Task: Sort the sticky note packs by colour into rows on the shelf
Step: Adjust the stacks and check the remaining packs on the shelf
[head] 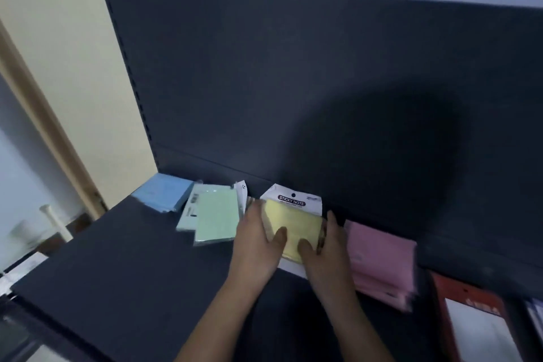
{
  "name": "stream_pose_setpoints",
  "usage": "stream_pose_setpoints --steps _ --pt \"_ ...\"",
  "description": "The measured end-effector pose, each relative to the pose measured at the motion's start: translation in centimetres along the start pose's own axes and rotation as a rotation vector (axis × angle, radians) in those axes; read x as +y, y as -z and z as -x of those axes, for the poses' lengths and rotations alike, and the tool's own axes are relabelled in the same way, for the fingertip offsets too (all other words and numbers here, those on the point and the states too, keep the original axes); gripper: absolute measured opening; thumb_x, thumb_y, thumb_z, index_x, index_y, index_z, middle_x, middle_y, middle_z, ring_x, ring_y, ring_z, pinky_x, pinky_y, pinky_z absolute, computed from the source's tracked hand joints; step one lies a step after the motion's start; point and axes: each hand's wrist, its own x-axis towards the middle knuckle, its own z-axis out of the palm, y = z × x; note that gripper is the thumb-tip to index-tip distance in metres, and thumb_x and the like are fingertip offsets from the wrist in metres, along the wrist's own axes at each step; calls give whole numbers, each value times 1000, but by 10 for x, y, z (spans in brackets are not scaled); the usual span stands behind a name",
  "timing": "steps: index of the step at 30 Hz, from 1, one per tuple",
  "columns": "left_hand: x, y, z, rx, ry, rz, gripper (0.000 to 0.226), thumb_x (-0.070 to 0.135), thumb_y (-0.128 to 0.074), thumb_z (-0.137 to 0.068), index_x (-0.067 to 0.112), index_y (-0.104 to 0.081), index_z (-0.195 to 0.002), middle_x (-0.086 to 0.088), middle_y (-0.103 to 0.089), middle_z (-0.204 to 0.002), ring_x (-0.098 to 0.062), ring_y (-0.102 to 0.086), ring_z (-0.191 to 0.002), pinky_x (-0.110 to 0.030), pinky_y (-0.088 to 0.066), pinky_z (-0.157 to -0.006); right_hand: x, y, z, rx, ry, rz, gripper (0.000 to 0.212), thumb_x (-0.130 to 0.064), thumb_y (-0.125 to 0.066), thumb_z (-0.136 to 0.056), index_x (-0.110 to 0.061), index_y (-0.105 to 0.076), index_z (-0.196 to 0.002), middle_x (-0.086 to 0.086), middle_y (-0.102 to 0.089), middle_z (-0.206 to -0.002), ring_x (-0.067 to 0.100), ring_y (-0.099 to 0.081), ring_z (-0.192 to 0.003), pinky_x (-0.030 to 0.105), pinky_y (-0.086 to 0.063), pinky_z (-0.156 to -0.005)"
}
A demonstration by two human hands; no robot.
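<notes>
Blue pack (164,192), green pack (216,219) and pink packs (382,258) are laid out; the yellow pack (293,223) is clasped by left hand (255,244) and right hand (326,247).

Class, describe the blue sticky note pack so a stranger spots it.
Find the dark shelf board under the dark back panel. At the row's left end, nearest the cream wall, lies the blue sticky note pack. It is the only blue one, beside the pale green pack.

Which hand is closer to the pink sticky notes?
Right. The right hand grips the yellow pack at its right edge, just beside the pink sticky notes; the left hand grips its left edge, farther away.
</notes>
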Motion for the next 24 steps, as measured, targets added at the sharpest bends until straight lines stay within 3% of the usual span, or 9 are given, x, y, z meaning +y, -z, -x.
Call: stream_pose_setpoints --steps 3,4,6,9,12,15,17,20,24 --pt "-20 -13 -9 -140 -71 -150 47 9 -61 -81 6 -43 -124 -3 -43 -127 -19 -37 -125 -20 -29 -103 9 -14 0 110 101 163 68 0 -53 -82 -8 -26 -144 8 -32 -138 -3 -20 -117 -2 -7 -100" --pt "-25 -16 -9 -172 -84 -192 48 10 -59 -82 3 -41 -127 -6 -40 -133 -20 -34 -128 -22 -27 -105 10 -18 0 158 121 197 62 -3 -49 -82 -7 -32 -141 10 -35 -137 -1 -20 -116 1 -8 -104" --pt "-32 -22 -9 -205 -103 -242 52 13 -54 -88 -3 -35 -134 -15 -31 -145 -24 -29 -135 -29 -23 -113 14 -28 -1 260 138 334 53 -11 -41 -77 -1 -49 -129 18 -47 -131 17 -29 -121 28 -25 -113" --pt "-32 -24 -10 -242 -117 -299 62 27 -37 -94 -8 -19 -142 -22 -15 -152 -30 -14 -142 -29 -7 -118 20 -38 -8 236 60 516 48 -18 -34 -80 3 -60 -114 28 -54 -123 39 -47 -118 42 -38 -102" --pt "-34 -27 -11 -177 -160 -321 76 42 -21 -85 -11 -25 -140 -28 -19 -150 -37 -17 -141 -35 -9 -116 15 -38 -13 168 15 545 54 -21 -27 -86 2 -48 -130 29 -34 -142 41 -38 -130 36 -19 -108" --pt "-32 -29 -8 -145 -170 -364 53 20 -39 -96 -9 -29 -139 -25 -11 -153 -35 -11 -143 -33 -5 -115 11 -28 -10 100 58 540 56 -28 -18 -94 -7 -23 -145 16 -2 -155 25 -4 -144 18 6 -108" --pt "-28 -31 -4 -97 -225 -369 50 16 -40 -92 -9 -37 -135 -26 -17 -151 -37 -15 -142 -34 -7 -114 11 -19 -3 86 96 468 50 -23 -29 -100 -11 -18 -147 9 4 -157 18 4 -144 16 10 -108" --pt "-11 -37 10 -121 -272 -376 47 14 -39 -95 -5 -35 -138 -21 -14 -153 -31 -8 -144 -29 1 -114 13 -2 14 83 146 310 47 -15 -36 -99 -15 -27 -145 0 -6 -157 8 -2 -143 12 2 -111" --pt "20 -59 42 -139 -331 -301 39 6 -46 -89 -3 -48 -128 -23 -31 -147 -35 -21 -140 -36 -10 -115 24 45 48 117 202 161 40 -7 -41 -95 -16 -44 -134 -4 -33 -146 5 -28 -135 26 -26 -113"
